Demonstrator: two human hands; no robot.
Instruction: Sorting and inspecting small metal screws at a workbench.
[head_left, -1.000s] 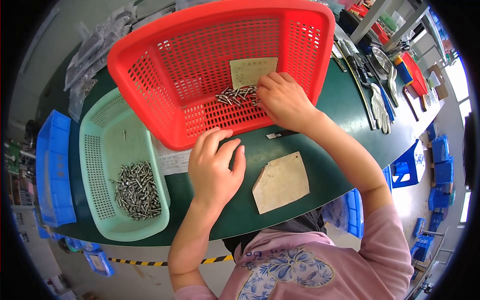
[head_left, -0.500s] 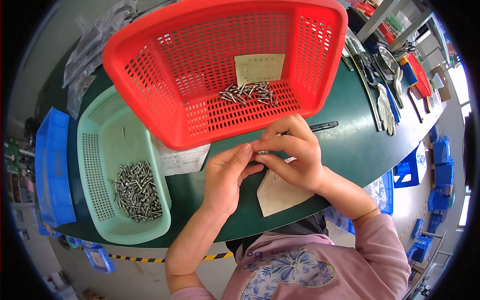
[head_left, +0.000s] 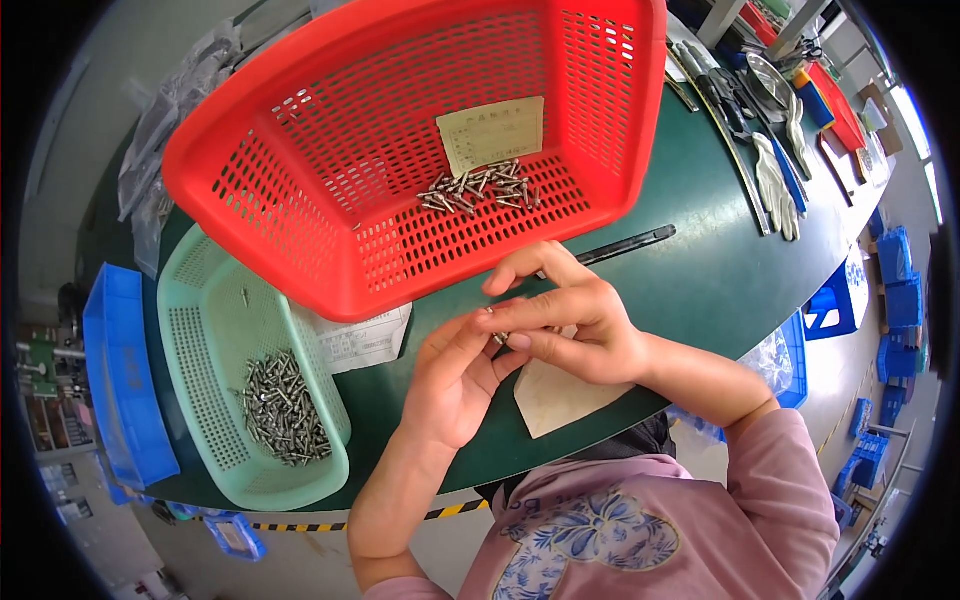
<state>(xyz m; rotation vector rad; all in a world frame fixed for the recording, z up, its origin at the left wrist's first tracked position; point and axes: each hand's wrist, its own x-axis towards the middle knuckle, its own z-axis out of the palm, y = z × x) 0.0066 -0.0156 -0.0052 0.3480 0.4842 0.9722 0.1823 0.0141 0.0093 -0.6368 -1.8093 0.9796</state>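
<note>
Over the green table [head_left: 700, 280], the left hand [head_left: 455, 375] and right hand [head_left: 565, 320] meet, fingertips pinching a small metal screw [head_left: 497, 335] between them, just in front of the red basket [head_left: 300, 200]. More screws [head_left: 480, 188] lie inside it; the pale green basket [head_left: 200, 300] holds another pile.

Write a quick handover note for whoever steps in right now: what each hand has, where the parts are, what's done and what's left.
Left hand and right hand: together over the green table, fingertips pinching one small metal part between them.
Red basket: small pile of metal parts beside a paper slip.
Green basket, on the left: larger heap of metal parts.
Beige card lies under the hands; a dark pen-like tool lies just beyond them.
Done: one part picked up.
Left: the part in hand and the red basket's pile, apparently.
</note>
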